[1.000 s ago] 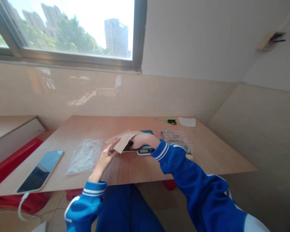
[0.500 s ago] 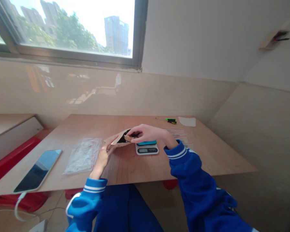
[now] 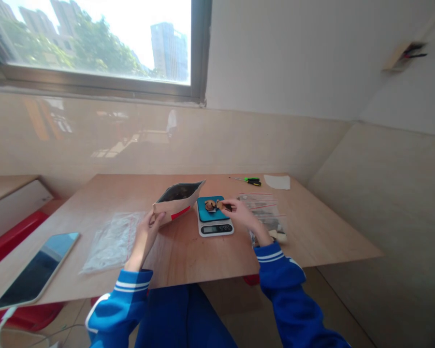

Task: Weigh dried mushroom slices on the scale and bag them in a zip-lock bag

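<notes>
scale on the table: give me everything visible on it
The scale is a small, flat kitchen type: white, plastic-looking body with a blue square platform on top and a dark display strip on its near edge, digits too small to read. It sits level on the wooden table, right of the kraft pouch. Small brownish pieces lie on the platform; the right hand reaches over its right side with another piece pinched.

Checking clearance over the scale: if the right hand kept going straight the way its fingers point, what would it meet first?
The right hand points left, low over the scale. First in line are the small brown pieces on the blue platform; beyond them, the open paper pouch the left hand holds. Depth is uncertain.
</notes>
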Tool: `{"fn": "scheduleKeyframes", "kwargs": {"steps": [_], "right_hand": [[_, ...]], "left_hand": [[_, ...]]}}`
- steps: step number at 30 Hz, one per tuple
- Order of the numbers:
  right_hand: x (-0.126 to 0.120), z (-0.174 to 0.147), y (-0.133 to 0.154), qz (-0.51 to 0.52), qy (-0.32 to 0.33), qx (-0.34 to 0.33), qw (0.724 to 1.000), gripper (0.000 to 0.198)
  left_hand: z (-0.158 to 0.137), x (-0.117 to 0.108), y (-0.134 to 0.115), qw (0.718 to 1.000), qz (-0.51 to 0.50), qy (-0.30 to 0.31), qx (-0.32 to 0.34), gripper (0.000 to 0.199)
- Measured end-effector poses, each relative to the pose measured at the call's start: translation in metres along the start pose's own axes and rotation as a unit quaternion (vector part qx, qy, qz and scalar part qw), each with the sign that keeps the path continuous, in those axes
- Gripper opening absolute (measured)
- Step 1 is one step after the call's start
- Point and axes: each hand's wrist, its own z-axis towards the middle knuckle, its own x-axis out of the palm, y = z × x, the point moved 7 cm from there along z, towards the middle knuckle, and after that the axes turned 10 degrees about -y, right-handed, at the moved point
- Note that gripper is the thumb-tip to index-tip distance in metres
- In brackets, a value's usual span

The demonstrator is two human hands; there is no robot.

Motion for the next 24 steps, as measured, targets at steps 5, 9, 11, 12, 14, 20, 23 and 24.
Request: {"fn": "scheduleKeyframes", "kwargs": {"steps": [5,9,11,12,14,20,23,24], "right_hand": [[0.029,-0.001,-0.029,-0.063,-0.002,-0.031,0.998,0.03],[0.033,0.001,-0.033,-0.069,-0.004,-0.051,0.996,0.041],[0.03,0.0,-0.035,-0.072,-0.01,-0.058,0.996,0.043],[0.029,0.0,-0.036,-0.073,-0.013,-0.06,0.995,0.042],[0.027,-0.002,-0.037,-0.075,-0.017,-0.064,0.995,0.037],[0.03,-0.008,-0.03,-0.079,-0.024,-0.085,0.993,0.03],[0.033,-0.01,-0.026,-0.075,-0.02,-0.088,0.993,0.032],[0.032,-0.01,-0.024,-0.07,-0.026,-0.087,0.993,0.033]], "left_hand": [[0.0,-0.001,-0.003,1.0,0.015,-0.013,0.001,0.053],[-0.001,-0.002,-0.004,1.0,0.022,-0.018,-0.007,0.051],[-0.001,-0.002,-0.003,1.0,0.022,-0.017,-0.014,0.051],[-0.002,-0.001,-0.004,1.0,0.022,-0.016,-0.015,0.051],[-0.003,-0.001,-0.005,1.0,0.022,-0.015,-0.012,0.05],[-0.004,-0.001,-0.008,0.999,0.021,-0.023,-0.007,0.05],[-0.004,0.0,-0.007,1.0,0.015,-0.016,-0.014,0.051],[-0.004,0.0,-0.006,1.0,0.013,-0.011,-0.015,0.051]]}}
